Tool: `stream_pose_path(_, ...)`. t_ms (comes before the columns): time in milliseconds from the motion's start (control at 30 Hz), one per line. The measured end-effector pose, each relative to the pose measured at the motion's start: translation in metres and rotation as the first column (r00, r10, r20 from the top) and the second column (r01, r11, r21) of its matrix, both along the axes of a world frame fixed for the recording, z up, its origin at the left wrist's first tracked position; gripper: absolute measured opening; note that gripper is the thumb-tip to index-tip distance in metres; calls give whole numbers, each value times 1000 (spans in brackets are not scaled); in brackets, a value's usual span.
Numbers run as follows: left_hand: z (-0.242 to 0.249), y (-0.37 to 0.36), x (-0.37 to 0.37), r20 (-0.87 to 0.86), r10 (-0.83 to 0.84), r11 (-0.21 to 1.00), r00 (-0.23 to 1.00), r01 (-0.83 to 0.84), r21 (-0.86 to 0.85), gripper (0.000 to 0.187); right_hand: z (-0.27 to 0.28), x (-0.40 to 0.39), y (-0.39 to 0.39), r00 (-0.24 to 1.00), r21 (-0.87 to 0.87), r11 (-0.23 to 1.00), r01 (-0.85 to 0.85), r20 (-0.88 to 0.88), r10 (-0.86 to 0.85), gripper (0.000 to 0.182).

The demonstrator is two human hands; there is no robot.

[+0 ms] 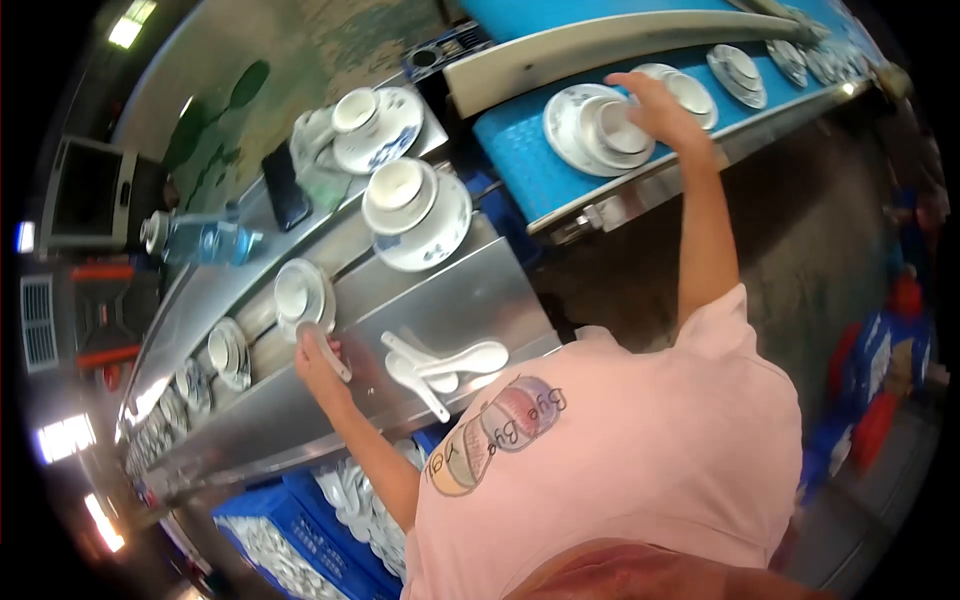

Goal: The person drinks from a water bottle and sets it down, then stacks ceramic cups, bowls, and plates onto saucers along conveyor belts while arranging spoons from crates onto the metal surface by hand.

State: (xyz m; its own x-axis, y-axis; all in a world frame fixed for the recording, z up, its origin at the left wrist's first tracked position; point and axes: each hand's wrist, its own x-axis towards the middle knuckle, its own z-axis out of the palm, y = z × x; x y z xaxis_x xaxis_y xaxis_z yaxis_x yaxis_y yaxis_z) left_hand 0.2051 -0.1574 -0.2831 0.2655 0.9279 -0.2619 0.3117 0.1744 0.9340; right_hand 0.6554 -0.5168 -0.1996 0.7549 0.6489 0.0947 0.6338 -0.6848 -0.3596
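My left hand (318,362) is closed around a white ceramic spoon (333,357) at the edge of a small bowl on a saucer (301,293), which sits on the steel bench (470,300). My right hand (662,110) reaches far out over the blue conveyor belt (520,160). Its fingers grip a white bowl (622,128) that sits on a blue-patterned plate (572,130). A second bowl (690,92) lies just beyond that hand.
Three loose white spoons (440,365) lie on the bench. Two bowl-and-plate stacks (415,215) (375,125), a black phone (285,185) and a water bottle (205,240) stand farther back. More dish sets (735,70) ride the belt. Blue crates of spoons (300,530) sit below.
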Motion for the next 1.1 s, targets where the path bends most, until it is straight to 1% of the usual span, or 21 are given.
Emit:
stream_pose_path(33,1,-1,5,-53,3,999,999,-1,38,36,-9,2,4,995,13,998,60,-82,-59,52)
stream_pose_path(67,1,-2,14,-97,-3,997,995,11,76,37,-30,15,2,988,91,996,-4,-156,19,56)
stream_pose_path(100,5,-3,17,-122,-49,997,991,56,50,38,-37,18,9,988,40,997,-71,-132,76,57)
stream_pose_path(133,8,-2,22,-155,-92,995,984,97,25,40,-34,18,21,978,-69,993,-94,-191,80,56)
stream_pose_path(200,-4,4,36,-98,-150,982,984,160,106,39,-13,6,32,978,-87,996,-13,-207,-5,56)
stream_pose_path(233,-2,4,31,-87,-144,977,986,156,149,39,-23,14,28,980,-37,998,-48,-197,39,56)
stream_pose_path(267,-2,7,31,-242,-148,968,959,191,164,36,-37,23,29,974,20,994,-109,-196,111,56)
stream_pose_path(300,-5,4,36,-80,-112,988,990,120,95,33,-40,20,28,957,75,990,-121,-255,136,55)
stream_pose_path(333,2,0,39,-35,-160,984,986,163,73,31,-31,9,32,924,146,984,-99,-353,145,52)
stream_pose_path(367,-3,4,42,-65,-95,995,993,98,33,28,-35,1,35,864,295,954,-51,-466,190,49)
stream_pose_path(400,-1,3,45,-19,-164,984,986,165,63,28,-53,5,39,768,448,893,-30,-562,308,45)
stream_pose_path(467,-1,4,53,-38,-149,989,988,150,1,25,-41,-26,58,798,478,873,101,-563,216,38)
stream_pose_path(500,9,1,56,-100,-205,979,974,204,-18,21,-40,-36,71,782,501,855,132,-583,221,38)
stream_pose_path(533,11,-1,59,-78,-228,974,970,228,-11,20,-41,-44,81,767,519,837,173,-604,216,37)
stream_pose_path(600,8,-2,65,-17,-216,975,976,214,-56,20,-47,-62,105,710,598,789,140,-616,340,37)
stream_pose_path(700,11,-2,69,81,-177,976,981,186,-116,17,-59,-84,149,739,578,816,4,-552,387,39)
stream_pose_path(800,19,-4,68,132,-142,975,981,162,-155,35,-70,-100,179,852,425,900,-95,-433,295,39)
stream_pose_path(900,27,-11,61,74,-124,976,990,135,-170,46,-62,-108,186,816,413,905,-98,-487,311,40)
stream_pose_path(1000,32,-20,51,-40,-156,988,987,156,-9,52,-63,-109,178,802,360,923,-137,-506,316,51)
stream_pose_path(1033,37,-25,51,-94,-132,991,987,134,11,48,-57,-109,175,748,363,915,-176,-555,364,52)
stream_pose_path(1100,46,-38,50,-173,-242,965,955,255,55,44,-42,-106,164,652,409,864,-293,-575,493,53)
